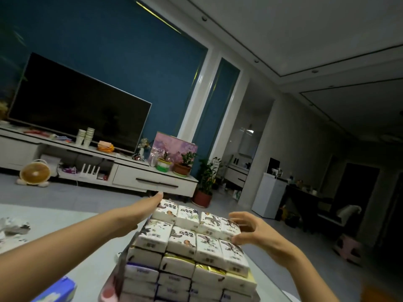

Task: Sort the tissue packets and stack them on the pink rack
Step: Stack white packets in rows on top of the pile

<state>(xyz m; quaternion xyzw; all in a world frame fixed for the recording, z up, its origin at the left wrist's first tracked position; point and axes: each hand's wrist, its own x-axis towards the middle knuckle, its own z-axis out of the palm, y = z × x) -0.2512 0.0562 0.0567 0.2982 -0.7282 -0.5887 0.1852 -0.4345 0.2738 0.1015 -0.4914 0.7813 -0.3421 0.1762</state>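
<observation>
Filling the lower centre of the frame, tissue packets (185,243) are stacked in tight layers on the pink rack (108,293), of which only a corner is seen. The left grip (144,211) is laid flat, released, against the stack's far left side. The right grip (250,229) is curled, pinching the top packet at the right edge. A blue packet (58,290) is seen on the desk (65,247) at lower left.

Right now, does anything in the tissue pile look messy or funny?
The stack looks neat. Odd bits: a blue packet lies apart at its left, and a crumpled scrap sits farther left.
</observation>
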